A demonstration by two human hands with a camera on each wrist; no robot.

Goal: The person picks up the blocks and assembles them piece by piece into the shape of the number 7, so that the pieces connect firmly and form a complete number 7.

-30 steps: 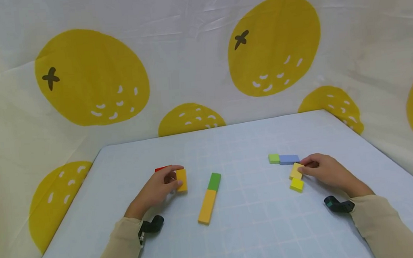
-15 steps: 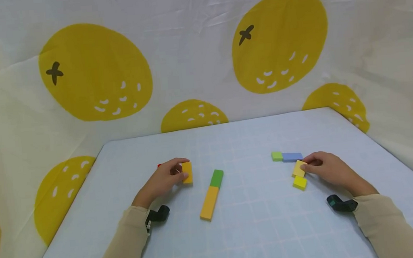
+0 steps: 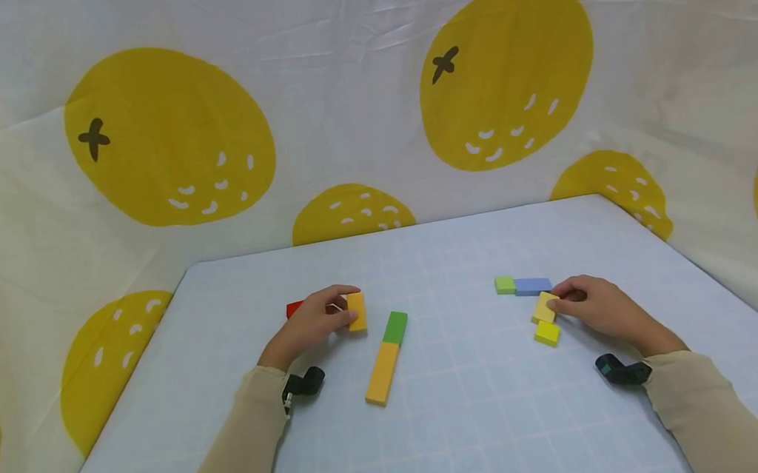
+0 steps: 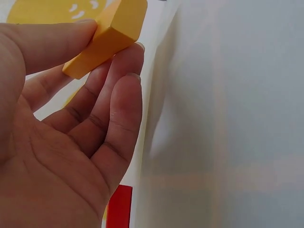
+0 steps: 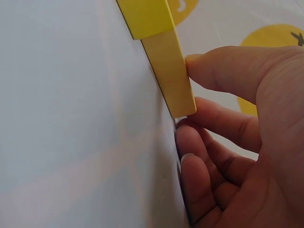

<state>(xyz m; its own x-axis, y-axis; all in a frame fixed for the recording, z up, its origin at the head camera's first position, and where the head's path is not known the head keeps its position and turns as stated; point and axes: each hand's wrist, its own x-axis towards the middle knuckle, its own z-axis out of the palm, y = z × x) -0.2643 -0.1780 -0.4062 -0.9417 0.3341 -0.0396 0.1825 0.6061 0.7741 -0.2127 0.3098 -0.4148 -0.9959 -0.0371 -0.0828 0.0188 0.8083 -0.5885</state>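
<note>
My left hand [image 3: 312, 320] pinches a yellow-orange block [image 3: 356, 312] between thumb and fingers. In the left wrist view this block [image 4: 107, 38] is held up, apart from the tabletop. A red block [image 3: 294, 308] lies behind that hand, which partly hides it. On the right, my right hand [image 3: 602, 312] grips the end of a pale yellow block [image 3: 543, 307], thumb on one side and index finger at its end. The right wrist view shows this pale block [image 5: 168, 71] lying on the table against a bright yellow block [image 5: 149, 16].
Between the hands, a green block [image 3: 396, 328] touches the end of an orange block [image 3: 382, 375], forming a slanted row. A light green block [image 3: 505, 285] and a blue block [image 3: 533, 286] lie end to end behind the pale one. A fruit-patterned cloth [image 3: 342, 106] hangs behind the table.
My left hand has moved right and slightly away from me with the yellow-orange block, nearing the green block. My right hand stays at the pale yellow block. The head view has shifted slightly.
</note>
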